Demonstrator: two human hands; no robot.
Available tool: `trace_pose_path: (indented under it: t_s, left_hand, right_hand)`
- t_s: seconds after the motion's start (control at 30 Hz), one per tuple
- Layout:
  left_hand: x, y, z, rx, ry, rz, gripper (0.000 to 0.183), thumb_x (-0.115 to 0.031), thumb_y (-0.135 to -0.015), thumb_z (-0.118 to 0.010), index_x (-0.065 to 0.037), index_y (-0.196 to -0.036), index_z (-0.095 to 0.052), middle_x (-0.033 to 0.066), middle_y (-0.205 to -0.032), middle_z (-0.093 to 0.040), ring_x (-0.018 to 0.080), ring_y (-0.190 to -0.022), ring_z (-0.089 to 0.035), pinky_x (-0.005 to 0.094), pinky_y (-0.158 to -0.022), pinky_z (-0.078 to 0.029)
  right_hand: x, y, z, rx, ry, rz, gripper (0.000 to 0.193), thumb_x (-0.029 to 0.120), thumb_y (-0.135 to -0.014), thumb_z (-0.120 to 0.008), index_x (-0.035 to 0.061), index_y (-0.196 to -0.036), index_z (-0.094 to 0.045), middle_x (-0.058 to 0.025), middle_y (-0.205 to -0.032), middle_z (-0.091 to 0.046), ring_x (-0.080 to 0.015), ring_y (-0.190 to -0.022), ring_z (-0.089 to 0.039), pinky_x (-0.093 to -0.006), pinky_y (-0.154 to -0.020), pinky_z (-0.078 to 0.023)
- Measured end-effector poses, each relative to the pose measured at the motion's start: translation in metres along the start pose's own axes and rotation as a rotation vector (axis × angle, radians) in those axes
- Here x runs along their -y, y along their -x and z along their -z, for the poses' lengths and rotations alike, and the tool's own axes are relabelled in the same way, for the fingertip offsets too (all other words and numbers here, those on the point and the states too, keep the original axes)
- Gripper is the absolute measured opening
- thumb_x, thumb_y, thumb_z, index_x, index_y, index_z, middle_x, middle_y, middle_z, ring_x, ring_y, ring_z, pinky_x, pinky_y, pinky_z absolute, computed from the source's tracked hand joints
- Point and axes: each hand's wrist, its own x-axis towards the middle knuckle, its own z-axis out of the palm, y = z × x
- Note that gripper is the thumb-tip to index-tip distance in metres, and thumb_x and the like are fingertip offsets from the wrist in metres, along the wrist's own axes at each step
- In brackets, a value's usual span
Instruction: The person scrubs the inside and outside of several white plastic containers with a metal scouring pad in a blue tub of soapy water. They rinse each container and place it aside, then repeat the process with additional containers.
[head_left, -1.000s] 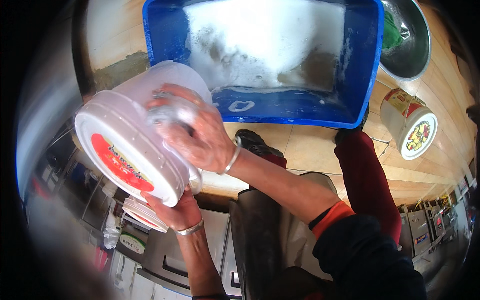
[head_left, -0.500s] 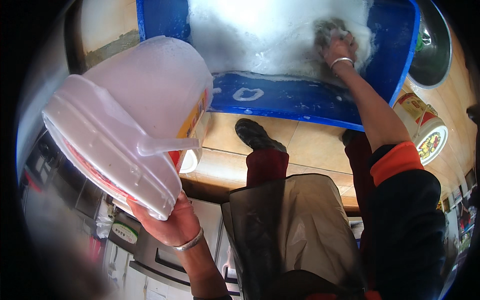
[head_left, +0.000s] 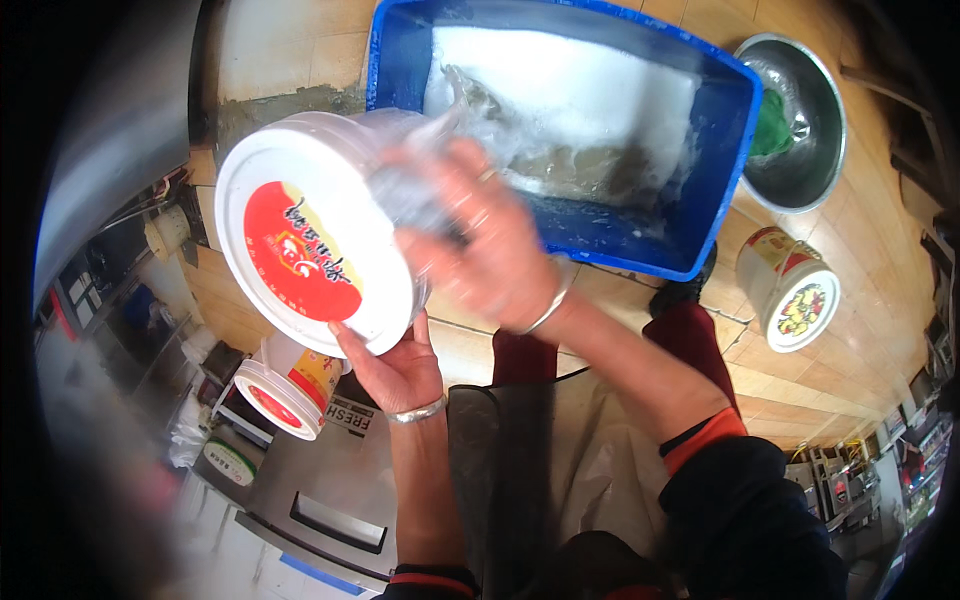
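A white plastic bucket with its lid on (head_left: 375, 250) is tilted in front of me, its lid with a red and white print facing me. My left hand (head_left: 398, 372) is closed on the lid's lower rim and holds the bucket up. Against the bucket's side, my right hand (head_left: 505, 250) presses a wet, grey, cloth-like thing (head_left: 408, 200). That hand and the grey thing are smeared by motion. Water streams or splashes above the fingers. Behind the bucket, a blue tub (head_left: 640, 262) holds foamy water.
A steel bowl (head_left: 838, 150) with a green thing in it (head_left: 770, 125) stands right of the tub. Below it is another lidded bucket (head_left: 775, 270). A third lidded bucket (head_left: 310, 375) is at lower left, by a steel appliance (head_left: 300, 480). My feet stand close to the tub.
My right hand has come out of the foam to the bucket's side. The bucket has turned, so its lid now faces me. My view has shifted, showing more of the tub.
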Motion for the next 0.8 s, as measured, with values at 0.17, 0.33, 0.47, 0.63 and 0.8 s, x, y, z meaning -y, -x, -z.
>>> trace_pose_path:
  t_s: [0.17,0.33,0.47,0.63,0.8]
  left_hand:
    - [-0.006,-0.005,0.011,-0.032,-0.076,-0.033,0.066,-0.051,-0.093,-0.056,-0.014,-0.143,-0.036,0.0056,-0.138,-0.051,0.0244,-0.121,-0.054,0.041,-0.09,-0.053]
    - [-0.006,-0.004,0.008,-0.102,-0.022,0.002,0.064,-0.051,-0.089,-0.063,-0.015,-0.138,-0.043,0.0032,-0.131,-0.055,0.0218,-0.111,-0.055,0.0388,-0.088,-0.051]
    - [-0.006,-0.002,-0.004,-0.15,-0.002,0.008,0.066,-0.053,-0.089,-0.063,-0.015,-0.139,-0.042,0.0039,-0.131,-0.054,0.0233,-0.114,-0.054,0.0403,-0.091,-0.05]
    - [0.004,0.007,-0.019,-0.064,0.059,0.012,0.063,-0.052,-0.094,-0.053,-0.011,-0.14,-0.04,0.0072,-0.138,-0.05,0.0241,-0.122,-0.05,0.0401,-0.1,-0.045]
    - [0.011,0.018,-0.017,0.02,0.028,0.124,0.07,-0.055,-0.092,-0.055,-0.011,-0.143,-0.036,0.0069,-0.138,-0.048,0.0265,-0.122,-0.049,0.0423,-0.1,-0.044]
  right_hand:
    - [0.027,-0.069,-0.035,0.022,0.472,-0.021,0.035,0.02,-0.077,-0.064,0.0084,-0.111,-0.063,-0.0193,-0.111,-0.058,-0.0403,-0.105,-0.055,-0.0456,-0.093,-0.047]
    - [0.02,-0.151,-0.054,0.407,0.536,-0.093,0.036,0.031,-0.079,-0.066,0.0062,-0.105,-0.066,-0.0168,-0.098,-0.062,-0.0353,-0.092,-0.061,-0.0471,-0.079,-0.051]
    - [0.027,-0.097,-0.037,0.114,0.59,0.123,0.04,0.032,-0.08,-0.068,0.007,-0.11,-0.066,-0.0186,-0.104,-0.061,-0.0367,-0.094,-0.059,-0.0469,-0.085,-0.05]
    - [0.034,0.007,-0.036,-0.147,0.622,0.2,0.06,0.025,-0.077,-0.073,0.0046,-0.129,-0.05,-0.0242,-0.118,-0.05,-0.0429,-0.106,-0.051,-0.0482,-0.092,-0.045]
    - [0.024,0.012,-0.047,-0.346,0.282,-0.33,0.061,0.024,-0.068,-0.075,0.0004,-0.12,-0.053,-0.0227,-0.106,-0.058,-0.0397,-0.096,-0.058,-0.0433,-0.083,-0.05]
